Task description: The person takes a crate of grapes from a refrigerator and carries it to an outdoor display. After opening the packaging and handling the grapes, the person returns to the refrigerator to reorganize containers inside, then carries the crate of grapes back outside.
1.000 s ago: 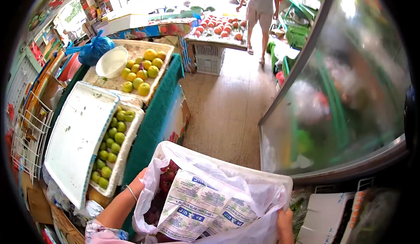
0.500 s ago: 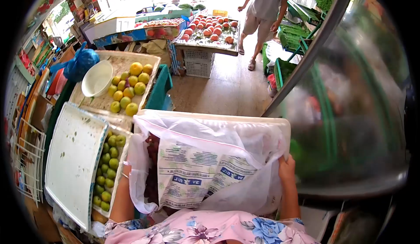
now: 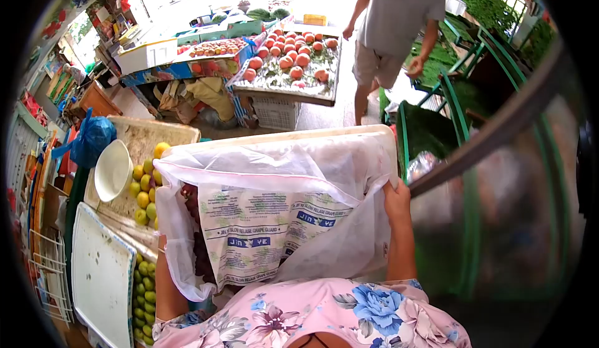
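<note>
In front of my body is a white crate (image 3: 281, 137) lined with a thin white plastic bag (image 3: 368, 242). Printed grape guard sheets (image 3: 249, 223) lie on top inside, and dark red grapes (image 3: 196, 235) show along the left. My right hand (image 3: 397, 199) is closed round the crate's right rim, with the bag's edge beside it. On the opposite side my left forearm (image 3: 168, 285) reaches to the crate's left end. The bag hides my left hand's fingers, but the crate is held level between both arms.
Left are a foam tray of yellow-green citrus (image 3: 146, 189), a white bowl (image 3: 113, 170), green fruit (image 3: 145, 298) and a white lid (image 3: 103, 273). Ahead stand a display of red fruit (image 3: 293, 54) and a person (image 3: 399, 29). Green-edged racks and a blurred dark bar (image 3: 499, 123) are right.
The crate has moved forward with my arms, now covering part of the citrus tray. The view has shifted left. The person ahead has come closer.
</note>
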`<state>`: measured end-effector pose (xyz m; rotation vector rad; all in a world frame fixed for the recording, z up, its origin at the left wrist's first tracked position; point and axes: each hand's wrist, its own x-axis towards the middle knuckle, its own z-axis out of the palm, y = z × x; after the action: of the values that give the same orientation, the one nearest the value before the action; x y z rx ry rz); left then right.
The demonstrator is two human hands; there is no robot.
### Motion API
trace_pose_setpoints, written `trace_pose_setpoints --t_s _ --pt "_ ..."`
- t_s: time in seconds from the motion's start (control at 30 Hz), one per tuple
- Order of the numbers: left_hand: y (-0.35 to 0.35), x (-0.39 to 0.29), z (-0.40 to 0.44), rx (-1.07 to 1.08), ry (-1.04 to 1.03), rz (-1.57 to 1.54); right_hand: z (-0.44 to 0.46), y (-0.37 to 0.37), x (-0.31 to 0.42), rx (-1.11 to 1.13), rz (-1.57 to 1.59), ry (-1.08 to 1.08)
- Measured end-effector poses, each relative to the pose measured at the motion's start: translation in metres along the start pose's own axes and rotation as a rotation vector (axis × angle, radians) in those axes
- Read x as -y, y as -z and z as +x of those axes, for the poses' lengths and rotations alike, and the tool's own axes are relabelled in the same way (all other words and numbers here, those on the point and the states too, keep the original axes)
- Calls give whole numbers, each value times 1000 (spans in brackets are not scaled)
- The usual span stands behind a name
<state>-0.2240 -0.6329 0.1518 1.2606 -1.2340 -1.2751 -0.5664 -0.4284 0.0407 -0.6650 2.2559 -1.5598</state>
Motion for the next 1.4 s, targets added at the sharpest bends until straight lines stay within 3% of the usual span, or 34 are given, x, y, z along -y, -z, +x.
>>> trace_pose_setpoints --t_s 0.1,0.17,0.2,0.23,0.3,0.37,0.47,0.57,0.7,0.9,0.93,1.03,1.17,1.23,1.33,1.4 --pt "-33 11 64 51 60 -115 60 -27 0 -55 29 -8" --pt "-57 16 108 106 -46 -45 107 -43 -13 -75 67 73" --pt "-76 23 127 -18 -47 -154 121 -47 -18 -86 61 73" --pt "-92 24 153 -5 -52 -167 142 -52 -16 -121 30 127" --pt "-105 25 191 33 71 -140 174 -57 -15 -148 -9 165" --pt "-119 3 218 193 22 303 199 -59 2 -161 -49 -45" --pt "-167 -1 249 226 97 -39 242 -61 13 -174 -55 -51" --pt "-205 -9 273 247 149 -10 292 -66 26 -169 -31 -37" --pt "-235 10 301 189 149 -69 373 -73 16 -100 -15 -12" --pt "-306 -18 302 -142 -36 12 482 -89 59 85 -21 70" --pt "-313 -24 301 -186 39 14 494 -95 62 117 -10 105" --pt "-328 -28 317 -296 12 -94 534 -118 68 186 -58 143" --pt "-329 -10 350 -210 -3 -262 577 -153 76 262 44 204" --pt "-339 -26 362 -250 47 -247 603 -164 80 269 -60 235" --pt "-347 -41 368 -312 50 118 617 -176 95 334 -106 230" --pt "-352 -36 375 -339 47 107 628 -184 97 349 -125 227"
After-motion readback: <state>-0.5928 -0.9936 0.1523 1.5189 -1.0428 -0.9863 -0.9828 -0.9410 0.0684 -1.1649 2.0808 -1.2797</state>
